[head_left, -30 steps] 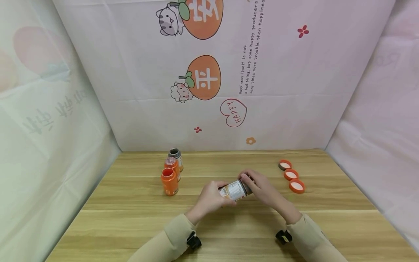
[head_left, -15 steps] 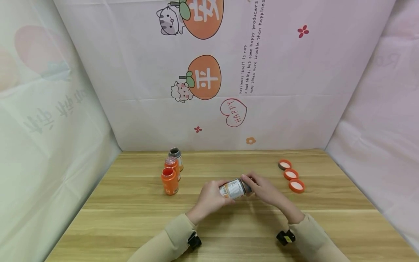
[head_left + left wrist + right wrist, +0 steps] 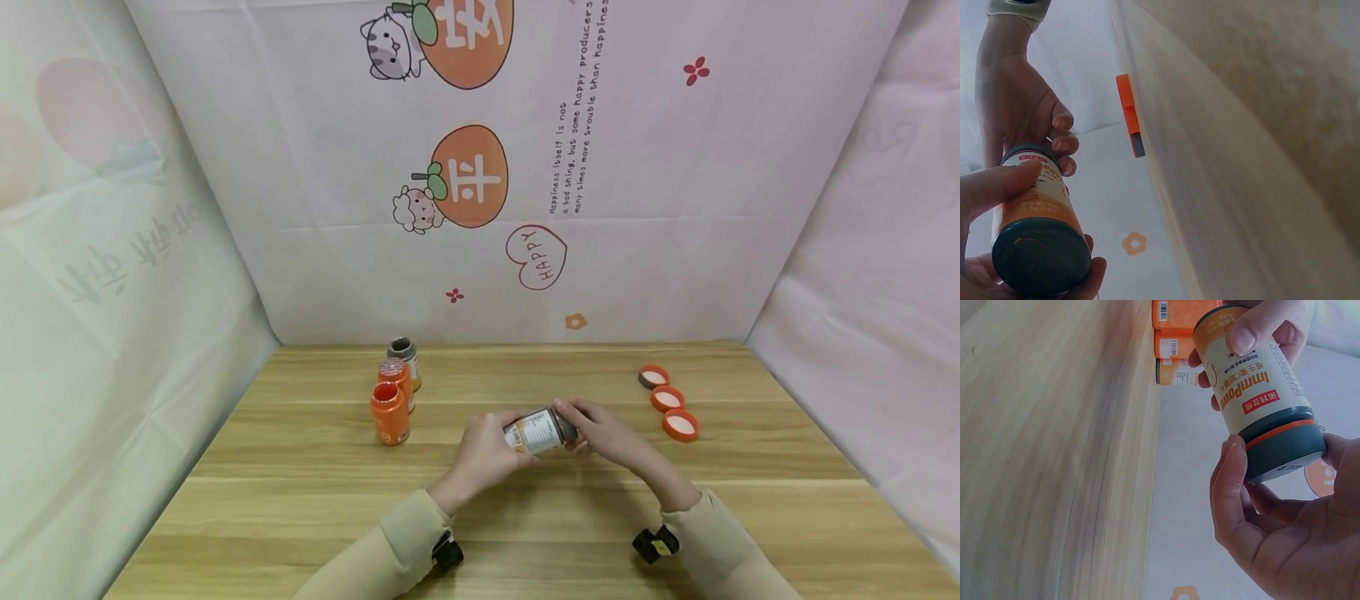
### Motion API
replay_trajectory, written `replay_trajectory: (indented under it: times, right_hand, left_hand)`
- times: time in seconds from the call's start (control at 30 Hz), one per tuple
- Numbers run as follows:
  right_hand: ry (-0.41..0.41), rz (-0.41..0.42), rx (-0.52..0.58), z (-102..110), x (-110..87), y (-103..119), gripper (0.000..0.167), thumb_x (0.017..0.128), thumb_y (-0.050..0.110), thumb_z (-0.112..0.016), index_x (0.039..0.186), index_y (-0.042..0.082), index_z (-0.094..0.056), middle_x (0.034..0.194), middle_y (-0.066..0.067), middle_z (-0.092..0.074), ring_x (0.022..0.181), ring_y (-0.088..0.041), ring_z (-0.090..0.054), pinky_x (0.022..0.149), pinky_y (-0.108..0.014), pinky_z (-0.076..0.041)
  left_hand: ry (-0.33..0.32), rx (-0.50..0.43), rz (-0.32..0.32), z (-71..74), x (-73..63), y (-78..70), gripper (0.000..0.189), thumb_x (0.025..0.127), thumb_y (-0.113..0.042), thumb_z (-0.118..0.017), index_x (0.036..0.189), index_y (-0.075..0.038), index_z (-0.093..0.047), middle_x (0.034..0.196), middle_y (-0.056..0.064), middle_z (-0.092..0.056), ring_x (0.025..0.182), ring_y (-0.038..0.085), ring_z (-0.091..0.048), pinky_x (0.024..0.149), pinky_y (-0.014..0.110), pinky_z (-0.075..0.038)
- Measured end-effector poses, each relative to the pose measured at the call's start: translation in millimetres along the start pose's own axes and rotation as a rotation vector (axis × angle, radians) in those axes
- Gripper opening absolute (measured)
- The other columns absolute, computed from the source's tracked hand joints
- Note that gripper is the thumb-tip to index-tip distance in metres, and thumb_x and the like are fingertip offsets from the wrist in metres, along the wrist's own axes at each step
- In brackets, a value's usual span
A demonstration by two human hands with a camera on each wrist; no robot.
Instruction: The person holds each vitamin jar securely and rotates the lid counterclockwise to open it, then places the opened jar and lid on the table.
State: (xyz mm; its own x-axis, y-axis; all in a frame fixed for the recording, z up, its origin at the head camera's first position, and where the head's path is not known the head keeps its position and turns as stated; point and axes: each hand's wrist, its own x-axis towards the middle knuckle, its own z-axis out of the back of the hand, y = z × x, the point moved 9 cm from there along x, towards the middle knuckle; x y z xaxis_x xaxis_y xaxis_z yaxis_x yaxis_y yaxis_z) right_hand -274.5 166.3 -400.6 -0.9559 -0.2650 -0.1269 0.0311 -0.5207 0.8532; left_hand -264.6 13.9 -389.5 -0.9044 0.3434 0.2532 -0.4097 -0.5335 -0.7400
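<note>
A supplement bottle [image 3: 536,432] with a white and orange label and dark ends lies tilted between my two hands above the table. My left hand [image 3: 483,450] grips its body, the thumb lying along the label. On the right, my right hand [image 3: 609,435] holds the dark cap [image 3: 1286,450] between thumb and fingers. The right wrist view shows an orange ring [image 3: 1280,432] where the cap meets the neck. Seen from the left wrist, the bottle's dark base [image 3: 1041,259] faces the camera and the right hand is behind it.
To the left on the wooden table [image 3: 300,500] stand uncapped containers: an orange one [image 3: 390,421], another orange one [image 3: 396,385] behind it, and a grey-necked one [image 3: 407,360]. At right lie three upturned caps [image 3: 681,425] in a row. Printed white cloth [image 3: 637,275] encloses the back and sides.
My right hand has shifted slightly lower around the cap, its fingers no longer arched over the top. The bottle has tipped a little closer to level. The left hand keeps its grip.
</note>
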Motion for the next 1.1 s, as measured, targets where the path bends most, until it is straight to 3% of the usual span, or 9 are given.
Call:
replay_trajectory:
  times: [0.33, 0.5, 0.67, 1.1]
  right_hand:
    - [-0.014, -0.013, 0.001, 1.3, 1.7, -4.4, 0.059, 0.097, 0.051, -0.040, 0.124, 0.001, -0.055, 0.094, -0.011, -0.064, 0.080, -0.022, -0.063, 0.073, -0.043, -0.054]
    - [-0.004, -0.001, 0.020, 1.2, 1.1, -3.2, 0.060, 0.097, 0.051, -0.042, 0.130, 0.001, -0.051, 0.105, -0.014, -0.063, 0.085, -0.023, -0.064, 0.075, -0.044, -0.055]
    - [0.029, 0.020, 0.041, 0.9, -0.8, -0.8, 0.060, 0.097, 0.048, -0.044, 0.134, 0.001, -0.047, 0.116, -0.017, -0.059, 0.091, -0.022, -0.063, 0.078, -0.045, -0.055]
    - [0.110, 0.100, 0.068, 0.2, -5.2, 5.3, 0.055, 0.098, 0.039, -0.047, 0.139, 0.001, -0.042, 0.125, -0.022, -0.052, 0.102, -0.027, -0.060, 0.081, -0.048, -0.053]
  left_hand:
    - [0.004, -0.008, -0.003, -2.1, 0.9, 1.4, 0.056, 0.063, -0.016, -0.086, 0.116, -0.016, -0.067, 0.098, 0.001, -0.070, 0.079, 0.007, -0.059, 0.065, 0.019, -0.048]
    - [0.005, -0.012, 0.000, -1.9, 1.2, 2.3, 0.056, 0.063, -0.019, -0.086, 0.116, -0.016, -0.067, 0.099, 0.001, -0.070, 0.079, 0.007, -0.060, 0.065, 0.019, -0.048]
    - [0.005, -0.025, 0.008, -1.8, 1.7, 5.2, 0.057, 0.063, -0.020, -0.087, 0.117, -0.016, -0.067, 0.099, 0.000, -0.070, 0.079, 0.007, -0.059, 0.065, 0.020, -0.048]
    - [0.045, -0.103, 0.036, -3.0, 4.4, 11.7, 0.061, 0.061, -0.020, -0.088, 0.118, -0.019, -0.066, 0.102, -0.001, -0.070, 0.081, 0.008, -0.059, 0.067, 0.022, -0.048]
